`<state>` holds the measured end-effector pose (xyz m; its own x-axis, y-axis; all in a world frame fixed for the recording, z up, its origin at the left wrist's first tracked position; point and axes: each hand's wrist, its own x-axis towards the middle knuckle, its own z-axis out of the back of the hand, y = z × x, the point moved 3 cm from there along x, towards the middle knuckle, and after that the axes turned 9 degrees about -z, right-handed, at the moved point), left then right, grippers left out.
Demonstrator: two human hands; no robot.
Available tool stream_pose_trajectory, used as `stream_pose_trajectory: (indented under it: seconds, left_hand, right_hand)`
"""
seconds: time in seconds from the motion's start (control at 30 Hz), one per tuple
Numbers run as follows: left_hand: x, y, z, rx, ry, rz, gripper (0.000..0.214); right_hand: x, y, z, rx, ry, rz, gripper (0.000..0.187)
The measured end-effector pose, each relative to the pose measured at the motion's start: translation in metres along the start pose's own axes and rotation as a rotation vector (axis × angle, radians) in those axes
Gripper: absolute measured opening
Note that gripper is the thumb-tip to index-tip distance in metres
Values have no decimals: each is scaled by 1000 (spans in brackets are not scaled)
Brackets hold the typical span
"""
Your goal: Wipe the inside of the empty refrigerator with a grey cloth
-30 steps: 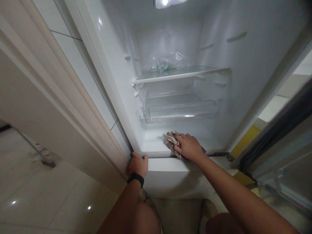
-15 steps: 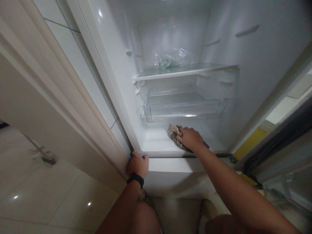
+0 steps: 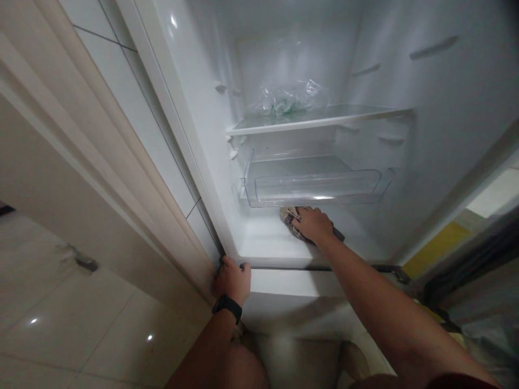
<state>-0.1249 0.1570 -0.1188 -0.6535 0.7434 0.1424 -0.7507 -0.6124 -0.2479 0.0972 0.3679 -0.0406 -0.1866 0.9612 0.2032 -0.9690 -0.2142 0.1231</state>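
I look into an open white fridge. My right hand presses a crumpled grey-brown cloth flat on the fridge floor, just below a clear plastic drawer. Its fingers are closed over the cloth. My left hand, with a black band on the wrist, grips the fridge's lower left front corner, fingers curled round the edge.
A glass shelf above the drawer carries a clear plastic bag at the back. A beige door frame and tiled floor lie to the left. The open fridge door hangs at the right. My knees are below.
My right hand has slid the cloth from the front lip of the fridge floor deeper in, up to the drawer. My left hand has kept its grip on the corner.
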Motion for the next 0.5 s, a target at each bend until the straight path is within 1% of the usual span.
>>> stream_pose_trajectory:
  seconds: [0.07, 0.17, 0.27, 0.33, 0.37, 0.43, 0.5]
  left_hand:
    - [-1, -1, 1, -2, -7, -2, 32]
    - [-1, -2, 4, -9, -10, -13, 29]
    - [-1, -3, 6, -22, -5, -6, 26]
    - [-1, -3, 6, -30, -9, -4, 23]
    - [0, -3, 6, -26, -13, 0, 22]
    - [0, -3, 5, -6, -17, 8, 21]
    - [0, -3, 3, 11, -21, 10, 20]
  right_hand:
    - [12, 3, -6, -6, 4, -18, 50]
    - [30, 7, -18, -6, 33, -37, 53]
    - [48, 11, -29, 75, -42, -29, 55]
    - [61, 13, -36, 156, -92, -57, 55]
    - [68, 14, -39, 184, -98, -74, 55]
    - [82, 17, -46, 204, -85, -98, 53]
    - [96, 22, -51, 207, -33, -76, 48]
